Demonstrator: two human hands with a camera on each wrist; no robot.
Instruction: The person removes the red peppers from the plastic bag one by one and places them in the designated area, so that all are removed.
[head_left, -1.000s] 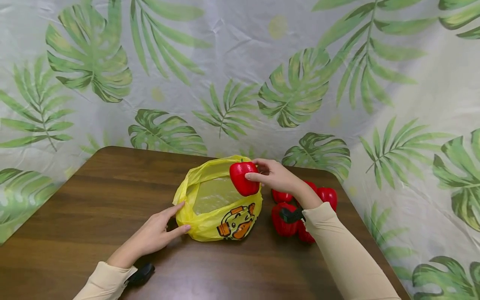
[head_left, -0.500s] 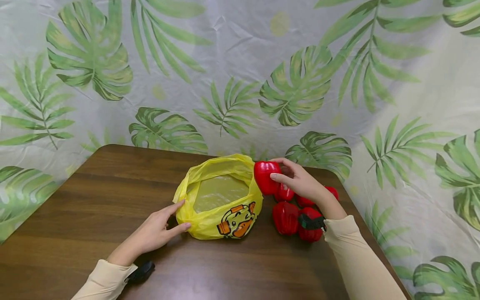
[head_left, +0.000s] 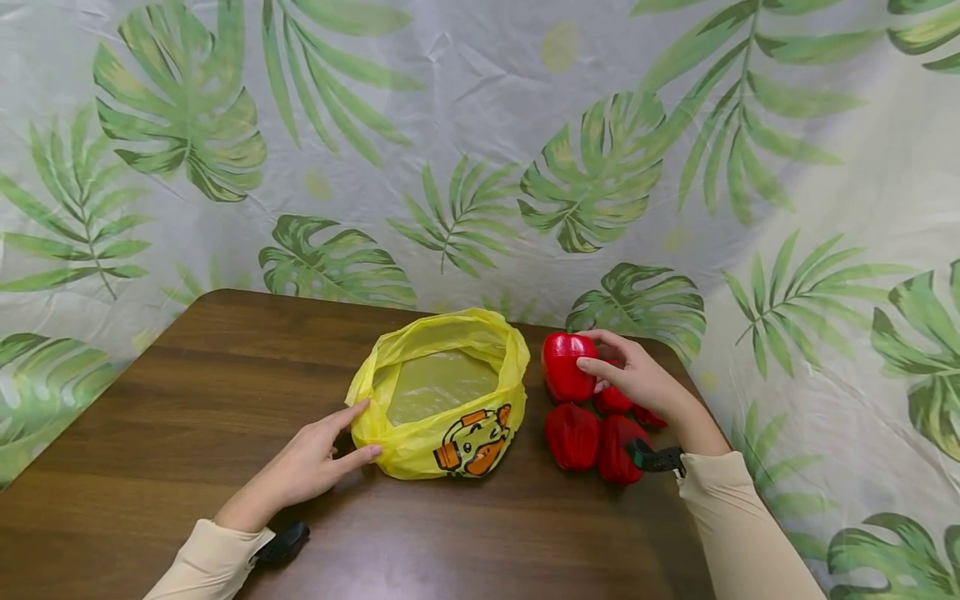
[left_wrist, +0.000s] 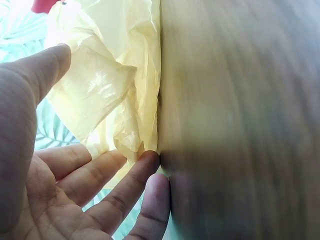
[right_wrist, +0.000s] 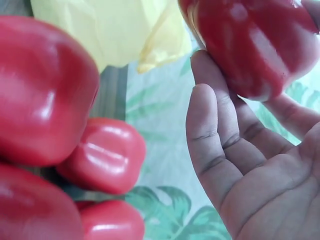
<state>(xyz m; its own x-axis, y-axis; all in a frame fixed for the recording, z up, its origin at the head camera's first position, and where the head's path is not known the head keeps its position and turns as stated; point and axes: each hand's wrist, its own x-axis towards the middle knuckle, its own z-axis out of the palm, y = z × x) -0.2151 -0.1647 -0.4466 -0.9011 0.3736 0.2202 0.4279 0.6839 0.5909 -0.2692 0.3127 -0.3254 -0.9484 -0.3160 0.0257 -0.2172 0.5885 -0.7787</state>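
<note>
A glossy red bell pepper [head_left: 564, 377] is pinched in my right hand [head_left: 637, 373], above the right part of the table beside a yellow plastic bag [head_left: 408, 460]. In the right wrist view, my thumb and fingers grip this pepper [right_wrist: 250, 42] near the top right. The bag stands with its mouth wide and its inner film showing; a cartoon dog is printed on its front. My left hand [head_left: 311, 460] touches the bag's left side with straight, spread fingers. In the left wrist view, fingertips [left_wrist: 150, 160] rest against the crumpled bag [left_wrist: 95, 75].
Several more red bell peppers lie grouped right of the bag, among them a front one [head_left: 572, 439] and one under my right wrist [head_left: 618, 454]. The dark wooden table [head_left: 187, 400] ends at a leaf-patterned cloth [head_left: 480, 125] behind and on the right.
My right hand has carried the red bell pepper from over the bag's mouth to the right, out beside the loose peppers. My left hand stays at the bag.
</note>
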